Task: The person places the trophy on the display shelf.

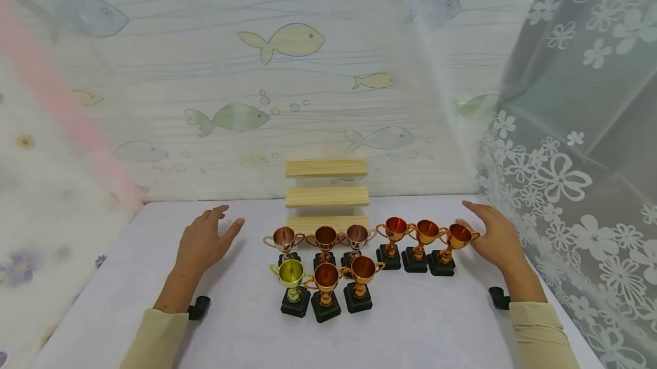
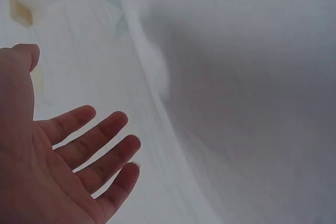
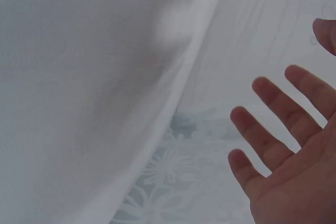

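While the head view takes in the whole setup, the wrist views get little beyond fingers, cloth and backdrop. Fish sheet [image 1: 308, 95] hangs behind everything. White table [image 1: 421, 323] in front of it. Lace curtain [image 1: 585, 186] down the right side; right wrist view also catches its flowers, low, past the cloth edge.

Stand [image 1: 327, 197]: three pale wood slats, stepped, at the table's back, in the middle. Lowest slat partly behind cups. Left wrist view adds a bit of pale wood [image 2: 21, 15] at top left; can't tell which part of the stand.

Sleeves [image 1: 156, 337], tan, come in at both lower corners. Left hand [image 1: 204, 240]: well left of the cups, holding nothing. Head view gives its back; left wrist view gives the palm, four fingers spread, thumb apart from them. Right hand [image 1: 490, 238]: just beside the rightmost cup, which overlaps it in head view. Right wrist view shows fingers apart, grip on nothing, thumb cut by the frame. Can't tell if that cup touches the hand.

Nine cups [image 1: 326, 278], black bases, head view only. Six in front of the stand, two rows of three; front row's left one is yellow-gold, the rest orange-gold or coppery. Other three in a row to the right. Neighbouring handles overlap; contact unclear.

Black wrist units [image 1: 199, 308], one per wrist.
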Demonstrator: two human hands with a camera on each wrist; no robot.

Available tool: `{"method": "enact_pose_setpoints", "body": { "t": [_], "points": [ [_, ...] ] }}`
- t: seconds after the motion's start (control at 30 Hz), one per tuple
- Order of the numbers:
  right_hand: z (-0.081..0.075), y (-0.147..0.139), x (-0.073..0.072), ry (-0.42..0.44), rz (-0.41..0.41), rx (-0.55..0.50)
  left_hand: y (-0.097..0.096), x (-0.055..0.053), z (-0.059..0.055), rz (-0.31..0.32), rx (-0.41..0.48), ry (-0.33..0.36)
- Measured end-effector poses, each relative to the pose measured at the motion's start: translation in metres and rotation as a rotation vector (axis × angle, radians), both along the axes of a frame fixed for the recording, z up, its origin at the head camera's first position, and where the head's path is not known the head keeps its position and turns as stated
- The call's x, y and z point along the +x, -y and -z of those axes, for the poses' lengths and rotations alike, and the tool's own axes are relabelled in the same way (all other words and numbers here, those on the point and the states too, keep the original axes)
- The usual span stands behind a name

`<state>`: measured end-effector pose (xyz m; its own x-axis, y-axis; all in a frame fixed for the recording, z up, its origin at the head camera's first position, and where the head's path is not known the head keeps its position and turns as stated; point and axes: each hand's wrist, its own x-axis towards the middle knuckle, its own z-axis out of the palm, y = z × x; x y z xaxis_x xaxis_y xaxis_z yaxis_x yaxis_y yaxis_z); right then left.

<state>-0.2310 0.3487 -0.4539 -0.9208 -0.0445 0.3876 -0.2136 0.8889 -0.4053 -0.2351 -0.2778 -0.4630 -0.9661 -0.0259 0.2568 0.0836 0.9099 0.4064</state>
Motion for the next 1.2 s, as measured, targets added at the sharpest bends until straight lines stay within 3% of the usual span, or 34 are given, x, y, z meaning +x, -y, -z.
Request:
{"method": "enact_pose_setpoints", "body": {
  "t": [0.17,0.3,0.53,0.67,0.83,1.03,1.2],
  "points": [
    [-0.002,-0.002,0.001,0.049,-0.058,-0.040,-0.016,-0.002,0.001,0.052,0.069,0.048],
    [-0.005,-0.003,0.003,0.039,-0.104,-0.063,-0.028,-0.004,0.001,0.099,0.118,0.076],
    [-0.015,-0.009,0.009,0.055,-0.270,-0.095,-0.045,-0.010,0.004,0.150,0.229,0.133],
    [-0.021,-0.014,0.015,0.132,-0.334,-0.065,-0.052,-0.016,0.008,0.186,0.331,0.185],
    [-0.023,-0.020,0.019,0.287,-0.367,-0.068,-0.059,-0.020,0.010,0.233,0.494,0.234],
    [-0.020,-0.018,0.018,0.447,-0.424,-0.191,-0.065,-0.020,0.013,0.250,0.564,0.300],
    [-0.016,-0.016,0.016,0.481,-0.477,-0.283,-0.068,-0.020,0.020,0.283,0.642,0.345]
  ]
}}
